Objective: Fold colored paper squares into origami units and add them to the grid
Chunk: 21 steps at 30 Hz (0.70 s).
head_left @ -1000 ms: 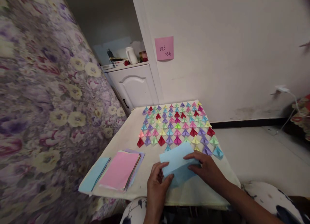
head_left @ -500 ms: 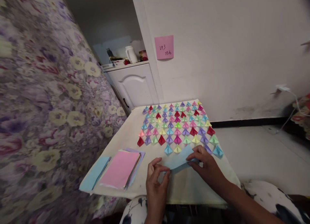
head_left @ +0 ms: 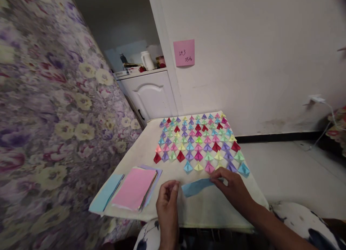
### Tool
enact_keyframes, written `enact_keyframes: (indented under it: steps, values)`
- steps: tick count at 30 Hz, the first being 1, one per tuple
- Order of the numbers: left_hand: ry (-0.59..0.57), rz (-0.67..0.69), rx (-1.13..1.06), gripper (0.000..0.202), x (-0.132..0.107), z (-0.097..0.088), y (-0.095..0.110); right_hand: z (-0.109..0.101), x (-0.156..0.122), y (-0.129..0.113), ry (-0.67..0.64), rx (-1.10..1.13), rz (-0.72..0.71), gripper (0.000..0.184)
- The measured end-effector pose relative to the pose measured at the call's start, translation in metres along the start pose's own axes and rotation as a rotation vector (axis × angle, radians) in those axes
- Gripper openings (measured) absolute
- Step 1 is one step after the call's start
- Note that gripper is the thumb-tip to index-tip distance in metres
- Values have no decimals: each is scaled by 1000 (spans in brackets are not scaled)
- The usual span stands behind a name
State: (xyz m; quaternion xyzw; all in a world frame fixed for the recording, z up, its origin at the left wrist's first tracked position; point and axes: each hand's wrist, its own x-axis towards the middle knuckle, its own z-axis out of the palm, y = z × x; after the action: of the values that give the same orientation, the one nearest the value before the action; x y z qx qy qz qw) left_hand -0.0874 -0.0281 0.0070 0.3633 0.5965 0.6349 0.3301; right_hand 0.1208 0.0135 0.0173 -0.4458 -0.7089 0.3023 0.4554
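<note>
A narrow strip of blue paper (head_left: 196, 187) hangs just above the cloth-covered table, its long side running left to right. My right hand (head_left: 228, 183) pinches its right end between thumb and fingertips. The strip's left end is free, a short gap from my left hand (head_left: 168, 196). That hand is closed, fingers curled and thumb against the index finger, with nothing visible in it. Beyond the hands, rows of small folded paper pieces (head_left: 198, 155) in many colours cover the far part of the table. My right fingers partly hide the nearest row.
On the table's left lie a stack of coloured paper with pink on top (head_left: 136, 188) and a smaller blue paper stack (head_left: 106, 193). A floral curtain (head_left: 54, 116) hangs at left. Behind stand a white cabinet (head_left: 152, 93) and a wall bearing a pink note (head_left: 184, 52).
The blue paper, wider before and held by both hands, now shows as a narrower strip. My left hand has let go of it and moved slightly left; my right hand still holds it.
</note>
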Motion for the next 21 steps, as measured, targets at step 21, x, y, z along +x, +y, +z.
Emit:
enact_keyframes:
  steps: [21]
  values:
    - [-226, -488, -598, 17, -18, 28, -1, 20, -14, -5, 43, 0, -254, 49]
